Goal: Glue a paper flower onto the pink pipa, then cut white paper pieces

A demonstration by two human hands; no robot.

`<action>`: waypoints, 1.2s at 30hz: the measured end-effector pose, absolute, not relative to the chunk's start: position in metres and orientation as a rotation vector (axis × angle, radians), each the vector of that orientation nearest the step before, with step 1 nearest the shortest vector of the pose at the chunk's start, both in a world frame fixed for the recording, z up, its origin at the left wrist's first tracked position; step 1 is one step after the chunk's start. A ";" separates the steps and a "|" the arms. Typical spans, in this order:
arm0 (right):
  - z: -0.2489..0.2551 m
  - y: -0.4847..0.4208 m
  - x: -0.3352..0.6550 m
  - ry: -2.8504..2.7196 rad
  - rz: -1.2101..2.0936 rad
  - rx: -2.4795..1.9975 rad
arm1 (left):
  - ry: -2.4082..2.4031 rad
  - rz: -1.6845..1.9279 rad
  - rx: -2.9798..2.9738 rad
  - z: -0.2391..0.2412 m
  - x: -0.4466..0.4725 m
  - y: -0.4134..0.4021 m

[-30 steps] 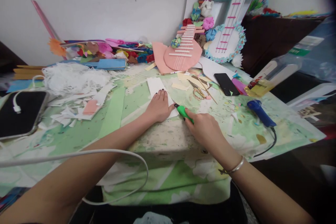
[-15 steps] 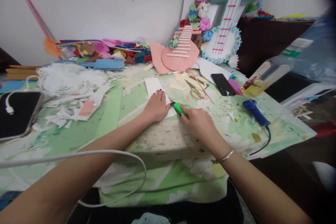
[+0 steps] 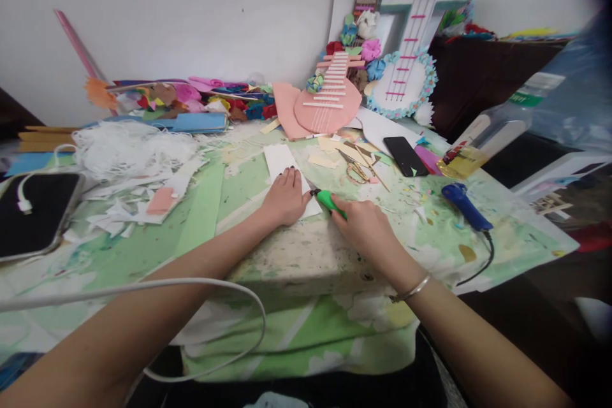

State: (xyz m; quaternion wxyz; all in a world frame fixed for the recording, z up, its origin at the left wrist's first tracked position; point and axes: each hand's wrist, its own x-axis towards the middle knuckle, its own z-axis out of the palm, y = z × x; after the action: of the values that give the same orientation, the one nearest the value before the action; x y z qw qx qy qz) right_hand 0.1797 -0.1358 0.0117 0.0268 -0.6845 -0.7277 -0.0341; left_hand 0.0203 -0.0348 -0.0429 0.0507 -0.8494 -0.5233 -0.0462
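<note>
A white strip of paper or card (image 3: pixel 282 160) lies on the green patterned tablecloth (image 3: pixel 306 255). My left hand (image 3: pixel 287 197) presses flat on the strip, its fingers stretched out and pointing away from me. In my right hand (image 3: pixel 366 223) is a utility knife (image 3: pixel 329 199) with a bright green handle. Its blade reaches to the strip's right edge, close beside my left thumb; whether the tip touches the card I cannot tell. Gold-handled scissors (image 3: pixel 354 169) and a thin wooden stick (image 3: pixel 373 169) rest beyond my right hand.
A blue glue gun (image 3: pixel 466 204), a black phone (image 3: pixel 405 156) and a plastic bottle (image 3: pixel 497 124) are on the right. Paper instruments (image 3: pixel 329 105) stand against the wall. White string (image 3: pixel 136 150), scraps and a tablet (image 3: pixel 36 213) lie left. A white cable (image 3: pixel 215 282) loops over my left forearm.
The view has shifted slightly. My right hand and the knife have drawn back a little toward the right; my left hand stays pressed on the strip.
</note>
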 end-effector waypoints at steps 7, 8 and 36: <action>0.016 -0.133 0.180 -2.260 -0.097 -2.146 | -1.590 -0.144 -2.595 -0.042 0.019 -0.035; 0.017 -0.132 0.179 -2.265 -0.093 -2.144 | -1.590 -0.145 -2.593 -0.042 0.020 -0.035; 0.008 -0.124 0.286 -2.125 -0.418 -2.184 | -1.639 -0.263 -2.618 -0.041 0.020 -0.036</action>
State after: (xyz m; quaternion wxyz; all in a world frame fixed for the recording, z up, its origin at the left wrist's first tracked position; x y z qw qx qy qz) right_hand 0.2857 -0.1239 0.0085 0.0329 -0.7097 -0.6905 -0.1359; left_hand 0.0200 -0.0362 -0.0410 0.0206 -0.8443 -0.5286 -0.0849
